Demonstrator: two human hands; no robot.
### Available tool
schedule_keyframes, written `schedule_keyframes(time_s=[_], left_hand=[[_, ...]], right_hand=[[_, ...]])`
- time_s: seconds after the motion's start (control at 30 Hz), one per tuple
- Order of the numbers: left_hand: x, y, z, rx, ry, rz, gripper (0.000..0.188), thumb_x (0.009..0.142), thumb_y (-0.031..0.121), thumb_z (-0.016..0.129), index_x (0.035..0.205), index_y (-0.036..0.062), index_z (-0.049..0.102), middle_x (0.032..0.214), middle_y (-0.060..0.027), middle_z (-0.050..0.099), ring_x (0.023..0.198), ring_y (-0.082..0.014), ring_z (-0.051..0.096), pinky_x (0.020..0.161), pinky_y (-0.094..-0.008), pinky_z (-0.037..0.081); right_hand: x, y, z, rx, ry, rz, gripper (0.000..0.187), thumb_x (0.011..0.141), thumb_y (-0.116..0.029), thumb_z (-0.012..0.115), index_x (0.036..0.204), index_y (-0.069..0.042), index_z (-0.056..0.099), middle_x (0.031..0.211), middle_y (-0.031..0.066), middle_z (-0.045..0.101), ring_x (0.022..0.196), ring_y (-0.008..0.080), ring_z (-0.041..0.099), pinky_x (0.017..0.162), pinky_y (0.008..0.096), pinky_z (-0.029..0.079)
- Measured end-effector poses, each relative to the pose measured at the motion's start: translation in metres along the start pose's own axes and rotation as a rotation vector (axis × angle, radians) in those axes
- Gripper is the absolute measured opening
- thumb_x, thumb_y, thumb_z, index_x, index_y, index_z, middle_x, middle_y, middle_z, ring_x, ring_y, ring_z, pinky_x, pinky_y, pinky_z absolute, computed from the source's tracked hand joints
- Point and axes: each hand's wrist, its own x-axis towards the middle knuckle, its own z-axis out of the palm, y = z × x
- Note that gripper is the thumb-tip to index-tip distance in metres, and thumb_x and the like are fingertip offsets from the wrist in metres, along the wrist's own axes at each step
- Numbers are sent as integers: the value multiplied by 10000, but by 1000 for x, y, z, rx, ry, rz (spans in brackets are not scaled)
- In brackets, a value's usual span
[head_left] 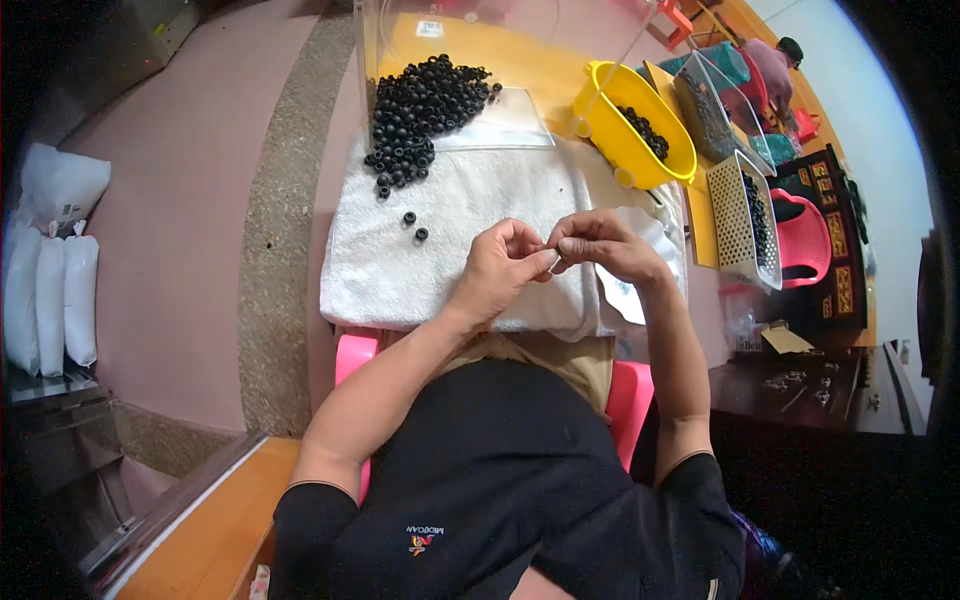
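While the left hand and right hand meet over the towel, each is closed to a thumb-and-finger pinch, apparently on a pale sliver between their tips; the fingers hide the rest of it. It looks very light and thin, likely easy to bend or drop, so its ends are the best place to hold.

At 11 o'clock from the hands lies a heap of black beads, with 2 loose beads nearer 10 o'clock. They look smooth, hard and ready to roll, best gripped across the outer sides.

Soft and thick, the white towel should stop them rolling far. A yellow tub with black pieces inside stands at 1 o'clock, a white basket at 3. Farther off, a person is between 1 and 2 o'clock, and stuffed white bags are at 9, beyond pinkish floor.
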Motion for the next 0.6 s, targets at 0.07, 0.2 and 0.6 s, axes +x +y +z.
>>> schedule_keyframes(time_s=[0.07,0.2,0.6], left_hand=[[1,1,0,9,-10,4,177,855,46,695,929,-1,542,806,-64,635,706,-114,634,639,-237,532],[0,2,0,18,-18,-2,191,848,48,707,925,4,537,827,-67,630,726,-136,650,664,-262,554],[-2,-1,-1,26,-91,-12,197,828,34,719,906,7,540,807,-67,633,724,-132,639,668,-260,548]], right_hand=[[0,1,1,11,5,0,184,912,-132,644,1007,25,644,911,79,682,868,177,673,811,306,548],[-2,9,0,36,71,-31,165,899,-114,654,985,27,658,916,91,693,863,191,683,805,314,555],[-11,21,3,127,79,-12,158,899,-111,654,973,28,645,879,106,693,818,213,695,764,307,578]])
